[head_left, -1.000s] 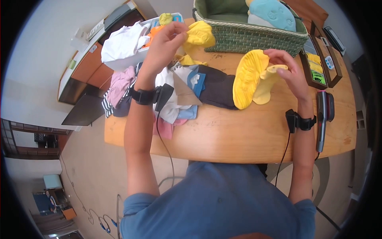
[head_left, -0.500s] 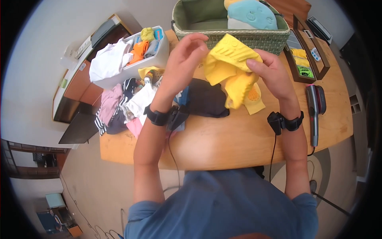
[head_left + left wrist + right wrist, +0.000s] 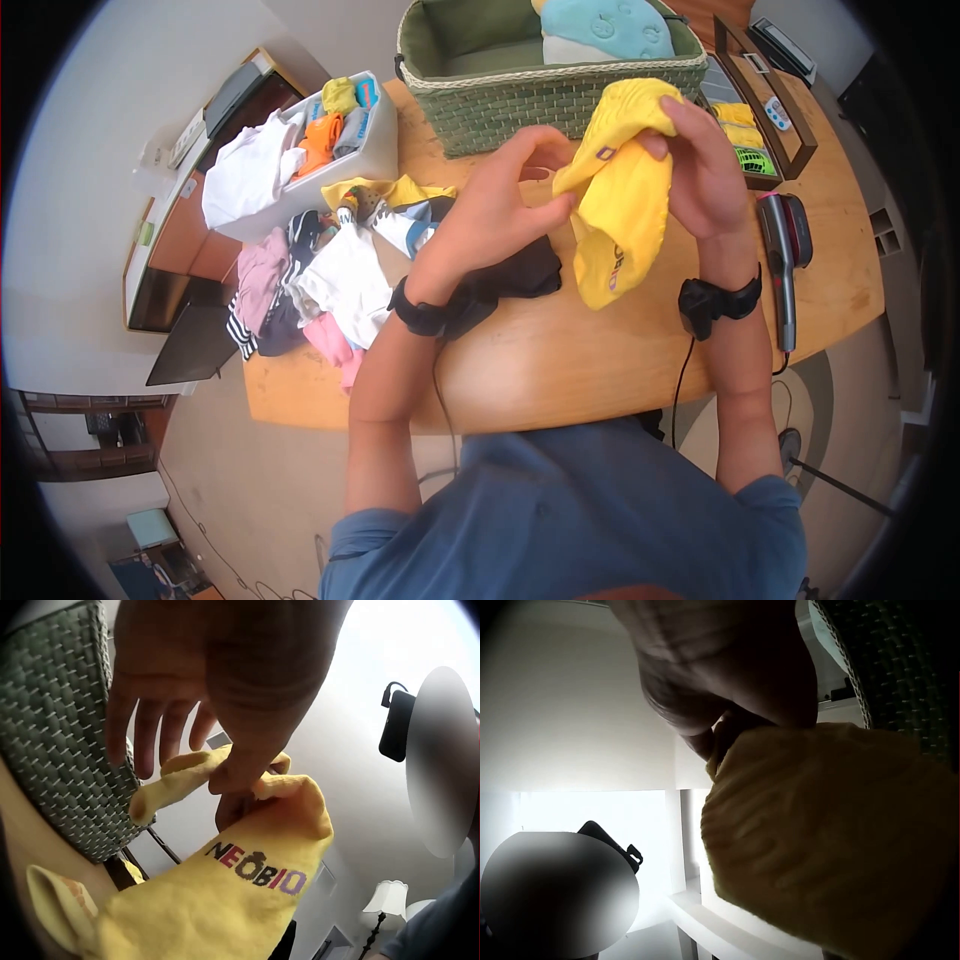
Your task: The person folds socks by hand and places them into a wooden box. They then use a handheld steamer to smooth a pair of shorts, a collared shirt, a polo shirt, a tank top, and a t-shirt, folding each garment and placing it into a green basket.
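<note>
My right hand [image 3: 708,175] pinches a yellow sock [image 3: 625,215] by its upper end, above the wooden table. The sock hangs down, its fabric bunched near the fingers. Just left of it is my left hand [image 3: 500,205], thumb and fingers spread apart. In the left wrist view, the left hand [image 3: 217,682] has straight fingers, and its thumb overlaps the rolled cuff; firm contact cannot be told. "NEOBIO" lettering shows on the sock [image 3: 202,907]. The right wrist view is dark, with the right hand [image 3: 727,667] above the yellow fabric [image 3: 810,832].
A green woven basket [image 3: 560,105] with a blue plush stands behind the hands. At the left are a white bin [image 3: 375,160] of clothes and a clothes pile [image 3: 345,275]. At the right lie a compartment box [image 3: 798,140] and a hair tool [image 3: 782,270].
The left hand has come from beside the white bin to the right hand, and the yellow pieces, earlier apart, are together. The right hand has turned them so they hang lower.
</note>
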Demonstrator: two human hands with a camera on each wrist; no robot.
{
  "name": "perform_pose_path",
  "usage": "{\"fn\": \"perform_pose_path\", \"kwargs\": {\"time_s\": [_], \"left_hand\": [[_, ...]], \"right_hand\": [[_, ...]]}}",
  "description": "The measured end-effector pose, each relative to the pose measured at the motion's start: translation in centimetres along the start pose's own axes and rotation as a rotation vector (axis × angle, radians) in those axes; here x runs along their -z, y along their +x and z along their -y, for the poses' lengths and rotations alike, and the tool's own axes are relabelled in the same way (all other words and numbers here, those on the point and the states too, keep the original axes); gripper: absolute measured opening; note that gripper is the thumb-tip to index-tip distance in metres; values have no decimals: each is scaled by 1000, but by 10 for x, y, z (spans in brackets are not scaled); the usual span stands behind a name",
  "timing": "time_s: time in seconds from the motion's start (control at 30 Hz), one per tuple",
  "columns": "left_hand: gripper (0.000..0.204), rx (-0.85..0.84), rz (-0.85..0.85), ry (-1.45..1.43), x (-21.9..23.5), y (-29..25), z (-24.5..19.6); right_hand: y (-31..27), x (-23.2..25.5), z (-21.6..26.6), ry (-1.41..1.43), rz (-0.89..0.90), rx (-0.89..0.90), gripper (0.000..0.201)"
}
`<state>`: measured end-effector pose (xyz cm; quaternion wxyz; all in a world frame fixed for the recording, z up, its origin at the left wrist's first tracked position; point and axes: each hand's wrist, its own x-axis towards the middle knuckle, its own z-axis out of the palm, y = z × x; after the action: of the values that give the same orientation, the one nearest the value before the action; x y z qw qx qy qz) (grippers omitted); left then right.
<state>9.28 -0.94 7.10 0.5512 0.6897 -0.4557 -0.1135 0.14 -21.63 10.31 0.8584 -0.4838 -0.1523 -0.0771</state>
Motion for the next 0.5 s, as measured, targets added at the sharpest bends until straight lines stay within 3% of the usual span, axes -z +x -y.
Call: {"fn": "perform_pose_path", "kwargs": {"time_s": [0.07, 0.17, 0.33, 0.43, 0.5], "left_hand": [[36, 78, -53, -48, 1, -1, 5], [23, 71, -290, -238, 9, -1, 8], [22, -152, -486, -430, 30, -2, -4], [19, -212, -521, -459, 31, -1, -16], [16, -207, -504, -421, 32, -1, -16]], "right_hand": [[0, 4, 2, 51, -6, 21, 24], [1, 10, 5, 34, -51, 55, 24], [4, 15, 10, -215, -198, 83, 20], [3, 27, 11, -219, -32, 122, 30], [1, 22, 11, -250, -33, 159, 36]]}}
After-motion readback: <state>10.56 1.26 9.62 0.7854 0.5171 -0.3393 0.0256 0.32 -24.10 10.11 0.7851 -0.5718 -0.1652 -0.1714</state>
